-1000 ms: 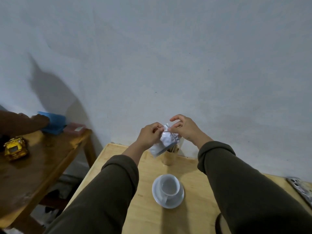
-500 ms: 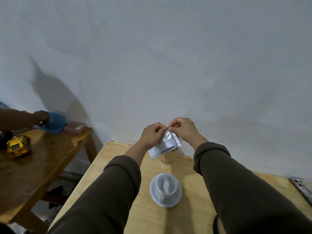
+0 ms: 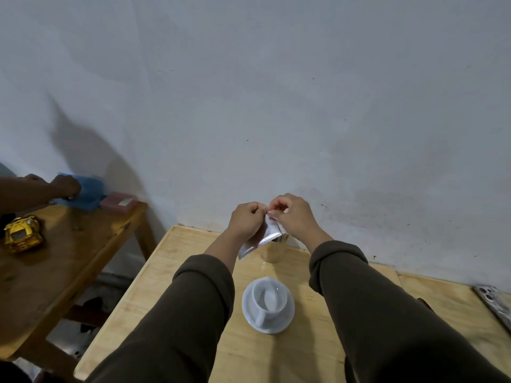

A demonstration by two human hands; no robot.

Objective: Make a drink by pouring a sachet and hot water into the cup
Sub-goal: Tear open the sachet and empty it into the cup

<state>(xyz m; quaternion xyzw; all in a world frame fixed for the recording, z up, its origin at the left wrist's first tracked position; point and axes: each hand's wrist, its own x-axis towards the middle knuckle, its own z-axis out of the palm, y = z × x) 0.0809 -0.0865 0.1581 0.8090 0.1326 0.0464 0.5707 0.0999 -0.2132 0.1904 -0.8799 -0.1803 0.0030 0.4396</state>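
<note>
A silvery-white sachet (image 3: 265, 235) hangs in the air above the far part of the light wooden table (image 3: 304, 352). My left hand (image 3: 247, 220) and my right hand (image 3: 293, 217) both pinch its top edge, fingertips close together. Below them, nearer to me, a white cup (image 3: 268, 298) stands on a white saucer (image 3: 287, 316), handle toward me; I cannot tell whether anything is in it. A clear glass holder (image 3: 273, 251) stands behind the cup, partly hidden by the sachet.
To the left stands a darker wooden table (image 3: 55, 269) with a yellow toy car (image 3: 22, 234), a blue box (image 3: 88, 190) and a pink box (image 3: 119, 201). Another person's hand (image 3: 59, 186) rests on the blue box. A patterned flat object (image 3: 497, 305) lies at the right edge.
My two hands have drawn together at the sachet's top and the sachet now hangs more steeply. The other person's hand has shifted along the blue box.
</note>
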